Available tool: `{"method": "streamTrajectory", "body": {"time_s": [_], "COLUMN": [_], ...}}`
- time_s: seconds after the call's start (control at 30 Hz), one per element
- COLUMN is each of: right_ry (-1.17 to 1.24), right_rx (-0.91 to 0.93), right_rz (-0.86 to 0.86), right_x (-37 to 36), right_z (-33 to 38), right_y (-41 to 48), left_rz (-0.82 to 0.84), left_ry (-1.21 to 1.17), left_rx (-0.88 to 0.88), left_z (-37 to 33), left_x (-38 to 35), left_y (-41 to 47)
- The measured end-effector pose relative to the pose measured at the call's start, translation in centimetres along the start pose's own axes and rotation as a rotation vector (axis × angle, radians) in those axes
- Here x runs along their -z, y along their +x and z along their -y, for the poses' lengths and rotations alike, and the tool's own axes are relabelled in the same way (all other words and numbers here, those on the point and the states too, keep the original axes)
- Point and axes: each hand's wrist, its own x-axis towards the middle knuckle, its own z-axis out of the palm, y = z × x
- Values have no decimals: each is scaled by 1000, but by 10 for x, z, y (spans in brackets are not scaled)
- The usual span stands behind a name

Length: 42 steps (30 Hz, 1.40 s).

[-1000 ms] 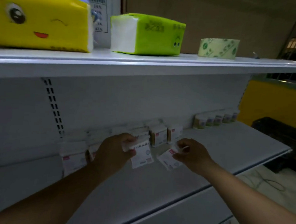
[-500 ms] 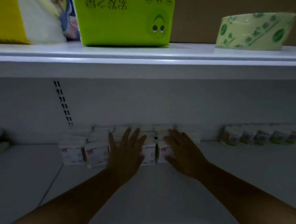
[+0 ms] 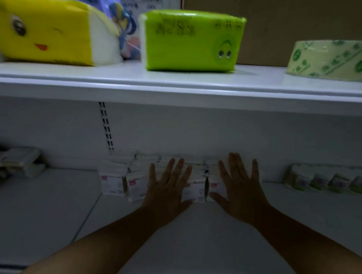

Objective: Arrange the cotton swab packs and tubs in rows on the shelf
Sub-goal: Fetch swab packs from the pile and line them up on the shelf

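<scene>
On the upper shelf above my hands I see three tissue packs and one roll: a yellow tissue pack with a cartoon face on the left, a blue-printed pack half hidden behind it, a green tissue pack in the middle, and a roll of pale green-printed tape on the right. That shelf's front edge overhangs the lower shelf and keeps it in dim shadow. A slotted strip runs up the back panel. The cotton swab packs stand in a row against the back wall of the lower shelf, label faces toward me. I count four faces: two just left of my left hand and two between my hands. How many more my palms cover I cannot tell. My left hand lies flat with fingers spread, pressing on the fronts of the packs. My right hand is flat and spread too, fingers pointing up the wall, resting on the right end of the row; neither hand grasps anything. Well apart to the right, four cotton swab tubs stand side by side at the back wall. At the far left lies a blurred heap of pale packs, too dim to count.
</scene>
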Motion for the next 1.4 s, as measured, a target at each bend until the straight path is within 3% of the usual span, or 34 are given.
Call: {"method": "streamTrajectory", "body": {"time_s": [0.17,0.3,0.47,0.57,0.8,1.0,1.13,1.2,1.33,1.4], "right_ry": [18,64,191,265,272,472,675,707,774,758], "right_rx": [206,350,401,438,561,629,627,642,606,592], "right_rz": [-199,-267,98,165,191,-90,-112,-99,-18,28], "right_x": [63,94,102,112,125,136,153,157,159,159], "right_z": [44,157,306,372,461,519,567,585,608,618], "right_y": [5,23,47,58,67,125,171,191,222,228], "left_rz": [61,241,469,537,517,285,129,123,343,320], "left_ry": [-62,-74,75,18,-178,-395,-523,-485,-259,-201], "left_rx": [-39,165,448,521,588,691,784,746,690,656], "left_z": [67,162,277,327,392,437,473,486,509,514], "left_x": [49,85,111,115,99,74,67,62,43,41], "left_y": [-40,-120,-245,-301,-366,-373,-350,-336,-320,-321]}}
